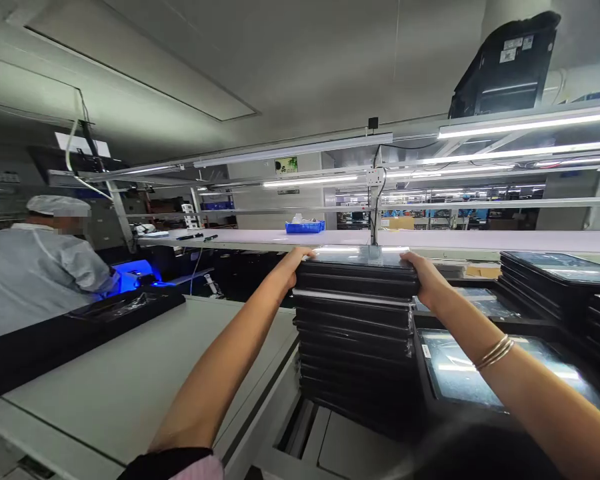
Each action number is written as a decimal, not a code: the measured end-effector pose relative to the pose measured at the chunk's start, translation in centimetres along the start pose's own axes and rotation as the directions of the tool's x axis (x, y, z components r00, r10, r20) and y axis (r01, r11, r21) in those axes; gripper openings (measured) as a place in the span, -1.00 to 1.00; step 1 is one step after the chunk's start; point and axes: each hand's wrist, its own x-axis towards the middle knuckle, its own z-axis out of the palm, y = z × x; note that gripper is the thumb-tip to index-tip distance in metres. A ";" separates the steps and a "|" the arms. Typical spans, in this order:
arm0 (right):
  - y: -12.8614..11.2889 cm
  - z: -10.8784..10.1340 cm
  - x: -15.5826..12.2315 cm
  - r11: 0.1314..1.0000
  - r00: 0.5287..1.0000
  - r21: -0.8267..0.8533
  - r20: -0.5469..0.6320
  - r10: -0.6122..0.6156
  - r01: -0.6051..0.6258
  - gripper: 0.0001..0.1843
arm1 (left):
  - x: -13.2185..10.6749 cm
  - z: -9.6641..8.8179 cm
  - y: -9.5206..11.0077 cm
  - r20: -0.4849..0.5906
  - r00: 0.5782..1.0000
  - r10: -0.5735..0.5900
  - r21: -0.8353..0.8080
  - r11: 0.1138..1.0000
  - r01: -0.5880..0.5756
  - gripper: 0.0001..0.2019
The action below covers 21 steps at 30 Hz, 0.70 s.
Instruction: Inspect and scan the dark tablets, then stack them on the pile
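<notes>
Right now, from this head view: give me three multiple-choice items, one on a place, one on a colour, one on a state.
1. Where is the left hand?
A. on the stack's top left edge
B. on the white table
C. in the blue bin

2. What colour is the bin on the far shelf?
A. red
B. blue
C. yellow

3. How does the right hand stand?
A. hanging free
B. flat on the table
C. gripping the top tray's right edge

Answers: 1 A, its fingers curl over the top of the stack. 2 B, it is plainly blue. 3 C, it clasps the top tray opposite the left hand.
</notes>
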 end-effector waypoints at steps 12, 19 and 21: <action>0.1 -3.5 -2.7 0.135 0.584 -0.594 0.679 -0.445 0.793 -0.47 | -1.0 -0.5 -2.3 -0.035 0.996 0.086 0.002 0.996 -0.086 -0.83; 0.5 -4.2 -2.2 -0.035 0.497 -0.562 0.757 -0.425 0.826 -0.36 | -0.7 -0.7 -3.4 -0.029 0.987 0.157 -0.036 0.987 -0.158 -0.79; 0.6 -4.2 -2.4 -0.059 0.496 -0.569 0.760 -0.421 0.820 -0.38 | -0.4 -0.7 -3.7 -0.044 0.981 0.188 -0.034 0.981 -0.190 -0.78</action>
